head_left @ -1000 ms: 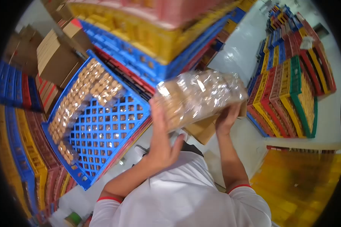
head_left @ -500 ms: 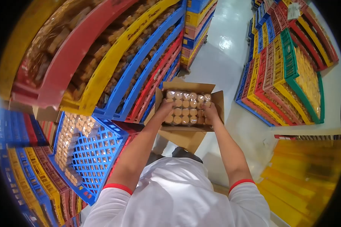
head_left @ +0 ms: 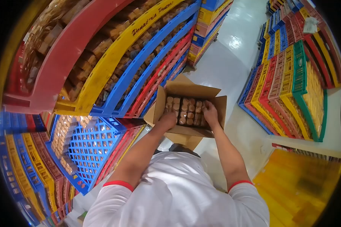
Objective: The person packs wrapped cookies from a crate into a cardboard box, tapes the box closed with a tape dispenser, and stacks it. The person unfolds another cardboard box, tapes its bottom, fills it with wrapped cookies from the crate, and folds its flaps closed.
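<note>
A cardboard box [head_left: 222, 115] with raised flaps stands open in front of me. Inside lie rows of small round tan baked goods [head_left: 191, 109] in clear, shiny plastic packs. My left hand [head_left: 169, 118] reaches in over the left side, its bent fingers on a pack there. At the right side of the box my right hand [head_left: 210, 112] has its fingers curled against the edge of the packs. The packs hide some of the fingertips. Dark gaps show between the rows.
Stacked colored crates [head_left: 113, 72] full of wrapped goods rise close on the left. A blue lattice crate [head_left: 91, 147], partly filled with similar packs, sits lower left. More crates [head_left: 280, 83] stand on the right, above a yellow surface [head_left: 295, 185]. Grey floor [head_left: 231, 45] runs between.
The packs now sit deeper in the box, and both hands have gone down with them. Gaps between the rows have become visible. The camera view has shifted slightly.
</note>
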`<move>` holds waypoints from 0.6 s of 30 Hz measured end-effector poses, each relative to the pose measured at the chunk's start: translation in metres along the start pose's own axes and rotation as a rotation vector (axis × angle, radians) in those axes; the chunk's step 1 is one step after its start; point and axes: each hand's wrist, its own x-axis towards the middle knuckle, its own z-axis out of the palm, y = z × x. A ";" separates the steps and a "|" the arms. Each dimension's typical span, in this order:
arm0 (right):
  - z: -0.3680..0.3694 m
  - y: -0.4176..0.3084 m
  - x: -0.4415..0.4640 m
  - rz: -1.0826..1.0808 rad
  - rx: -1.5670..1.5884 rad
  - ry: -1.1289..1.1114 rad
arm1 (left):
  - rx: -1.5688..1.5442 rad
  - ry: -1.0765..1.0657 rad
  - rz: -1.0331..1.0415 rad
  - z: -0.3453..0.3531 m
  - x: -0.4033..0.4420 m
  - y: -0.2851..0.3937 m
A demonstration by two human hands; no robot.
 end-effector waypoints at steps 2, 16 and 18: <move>-0.022 -0.036 -0.038 -0.542 -0.284 0.326 | 0.209 0.325 0.255 -0.060 -0.051 0.036; -0.077 0.072 0.047 -0.334 -0.017 0.221 | -0.286 0.560 0.034 -0.098 -0.083 -0.012; -0.074 0.064 0.044 -0.333 -0.024 0.201 | -0.392 0.520 0.037 -0.113 -0.104 -0.011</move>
